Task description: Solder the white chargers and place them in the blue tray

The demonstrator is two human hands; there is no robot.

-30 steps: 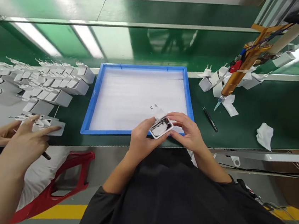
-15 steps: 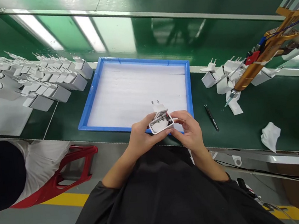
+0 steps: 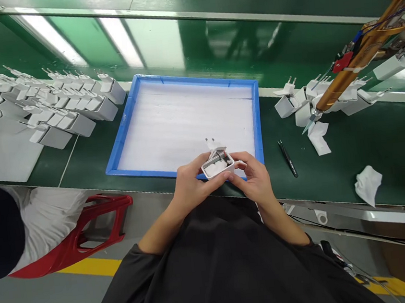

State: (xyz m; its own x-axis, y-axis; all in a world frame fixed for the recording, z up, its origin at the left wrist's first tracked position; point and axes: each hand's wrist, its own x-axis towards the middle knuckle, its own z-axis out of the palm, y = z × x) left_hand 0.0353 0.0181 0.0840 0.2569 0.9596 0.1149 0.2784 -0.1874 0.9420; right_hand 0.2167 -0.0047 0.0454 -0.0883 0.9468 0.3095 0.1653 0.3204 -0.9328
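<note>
Both hands hold one small white plastic charger shell with two metal pins (image 3: 218, 162), just over the near edge of the flat blue plastic tray with a white sheet inside (image 3: 120, 141). The left hand (image 3: 190, 189) wraps its fingers around the left side of the shell, with the thumb pressed on the near edge. The right hand (image 3: 254, 177) pinches the right side with its fingers closed on it. The open side of the shell faces up and dark parts show inside it. The two pins point away from the person, toward the tray. The tray sits on a shiny green belt table (image 3: 387, 151). To the left of the tray stand rows of white plastic chargers with pins (image 3: 56, 106), close together. To the right of the tray lies a thin black pair of tweezers (image 3: 287, 158), flat on the green top. Farther right is a small heap of white charger shells (image 3: 304, 104), and a long gold metal tool with a sharp tip (image 3: 343, 81) hangs tilted above the heap. A crumpled white cloth (image 3: 367, 185) lies near the front edge on the right. Low on the left stands a red plastic stool (image 3: 84, 234), beside another person's dark and white clothing (image 3: 11, 229).
</note>
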